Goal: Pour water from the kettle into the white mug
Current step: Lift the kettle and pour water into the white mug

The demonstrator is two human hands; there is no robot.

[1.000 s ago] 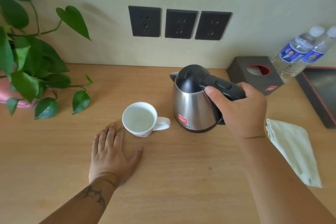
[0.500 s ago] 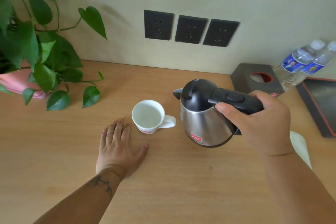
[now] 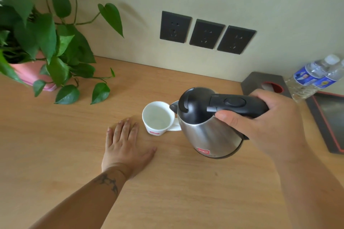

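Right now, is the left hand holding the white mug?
No, the left hand lies flat on the wooden table, just beside the white mug and not touching it.

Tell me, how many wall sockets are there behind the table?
3, side by side in a row on the wall above the table's back edge: the left socket, the middle socket, and the right socket. More could lie outside the picture.
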